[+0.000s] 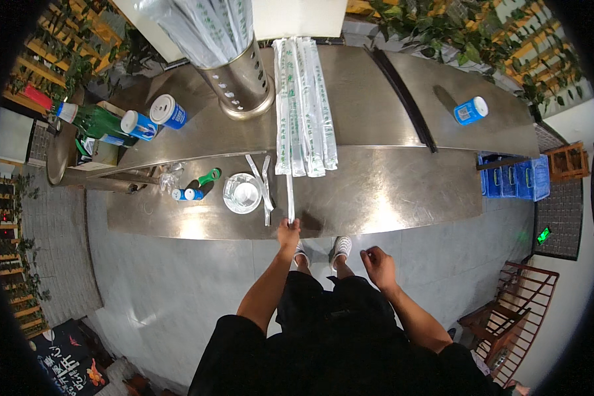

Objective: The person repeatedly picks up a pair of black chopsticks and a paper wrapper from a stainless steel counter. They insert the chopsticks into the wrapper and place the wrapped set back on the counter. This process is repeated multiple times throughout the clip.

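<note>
My left hand (289, 233) grips the near end of a narrow plastic sleeve (290, 198) at the front edge of the steel table. That sleeve's far end runs up to a row of printed plastic chopstick sleeves (304, 109), which lie on the raised shelf and overhang its edge. My right hand (379, 267) is off the table above the floor, fingers curled in, and nothing shows in it. Left of my left hand, two flattened plastic strips (262, 183) lie beside a stack of clear plastic-wrapped dishes (242, 193).
A perforated steel holder (242, 84) full of sleeves stands on the shelf (351, 99). Black chopsticks (403, 99) and a blue tub (470, 111) lie to the right. A green bottle (99, 123), blue-and-white tubs (168, 111) and a green bottle opener (210, 176) are at left.
</note>
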A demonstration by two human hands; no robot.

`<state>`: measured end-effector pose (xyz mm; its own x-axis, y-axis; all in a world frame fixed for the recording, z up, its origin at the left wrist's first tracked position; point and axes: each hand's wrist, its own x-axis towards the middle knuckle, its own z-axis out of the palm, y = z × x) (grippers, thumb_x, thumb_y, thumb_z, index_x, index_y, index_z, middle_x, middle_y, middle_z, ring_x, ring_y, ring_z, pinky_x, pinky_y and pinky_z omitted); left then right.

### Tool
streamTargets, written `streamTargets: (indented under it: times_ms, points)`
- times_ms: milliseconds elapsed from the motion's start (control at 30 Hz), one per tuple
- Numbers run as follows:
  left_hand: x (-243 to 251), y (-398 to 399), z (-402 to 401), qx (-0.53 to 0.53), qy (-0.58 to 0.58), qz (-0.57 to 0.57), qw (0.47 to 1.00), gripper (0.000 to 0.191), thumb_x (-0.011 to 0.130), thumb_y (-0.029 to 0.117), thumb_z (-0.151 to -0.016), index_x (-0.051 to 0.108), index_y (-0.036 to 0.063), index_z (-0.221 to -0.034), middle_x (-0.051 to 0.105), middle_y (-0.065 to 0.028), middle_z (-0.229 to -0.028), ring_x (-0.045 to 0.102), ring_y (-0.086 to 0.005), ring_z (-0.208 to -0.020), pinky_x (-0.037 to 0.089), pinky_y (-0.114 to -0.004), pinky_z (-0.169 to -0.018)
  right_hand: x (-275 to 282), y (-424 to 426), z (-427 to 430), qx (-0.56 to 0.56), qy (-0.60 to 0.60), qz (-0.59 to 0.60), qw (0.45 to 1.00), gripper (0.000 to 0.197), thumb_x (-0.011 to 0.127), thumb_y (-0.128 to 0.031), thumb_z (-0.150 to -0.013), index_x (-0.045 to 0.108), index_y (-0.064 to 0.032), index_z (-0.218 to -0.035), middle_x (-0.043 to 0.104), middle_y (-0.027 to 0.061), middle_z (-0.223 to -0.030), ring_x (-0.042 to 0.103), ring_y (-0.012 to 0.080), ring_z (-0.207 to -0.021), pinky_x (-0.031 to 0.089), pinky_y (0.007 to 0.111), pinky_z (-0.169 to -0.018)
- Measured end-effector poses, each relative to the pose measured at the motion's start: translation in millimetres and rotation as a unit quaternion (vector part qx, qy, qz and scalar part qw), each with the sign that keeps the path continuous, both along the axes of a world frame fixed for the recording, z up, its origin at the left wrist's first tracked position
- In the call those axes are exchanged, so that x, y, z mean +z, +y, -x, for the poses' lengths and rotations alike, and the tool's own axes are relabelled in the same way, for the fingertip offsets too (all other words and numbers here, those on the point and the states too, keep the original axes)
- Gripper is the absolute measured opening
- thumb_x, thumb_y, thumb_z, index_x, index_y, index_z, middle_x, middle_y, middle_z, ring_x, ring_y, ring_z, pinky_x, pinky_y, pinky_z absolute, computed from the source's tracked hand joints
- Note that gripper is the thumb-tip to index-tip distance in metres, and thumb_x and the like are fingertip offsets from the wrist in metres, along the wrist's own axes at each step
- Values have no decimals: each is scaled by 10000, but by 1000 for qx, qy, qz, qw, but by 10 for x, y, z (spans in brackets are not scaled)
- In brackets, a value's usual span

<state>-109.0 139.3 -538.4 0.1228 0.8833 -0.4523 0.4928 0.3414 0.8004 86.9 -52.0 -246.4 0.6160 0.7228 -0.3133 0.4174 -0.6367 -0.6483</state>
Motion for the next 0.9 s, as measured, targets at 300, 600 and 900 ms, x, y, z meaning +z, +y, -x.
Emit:
streamTargets:
  times_ms: [300, 600, 900]
  points:
    - [2221, -668, 299, -186, -139, 75, 970, 226, 688, 211, -919, 623, -6, -919, 626, -15, -737, 574, -94, -681, 464, -267, -614, 113, 958, -210, -4, 192, -134, 972, 398, 633, -400, -932, 632, -3, -930, 601, 89, -665, 579, 183, -591, 448, 322, -561]
    - [2572, -750, 401, -209, -96, -105, 968, 364, 726, 233, -898, 566, 18, -1144, 633, -62, -960, 611, -142, -806, 510, -292, -698, 685, 1221, -426, -41, 288, -266, 919, 282, 672, -303, -938, 623, -36, -863, 493, -46, -649, 413, 49, -617, 341, 245, -551]
    - [4362, -628, -691, -183, -467, 272, 821, 516, 443, 473, -1025, 447, 52, -1322, 530, -132, -1298, 513, -253, -1228, 398, -437, -1044, 1821, 691, -346, 171, 111, -323, 924, 211, 690, -210, -911, 682, -42, -1038, 668, 36, -793, 629, 107, -669, 499, 267, -621]
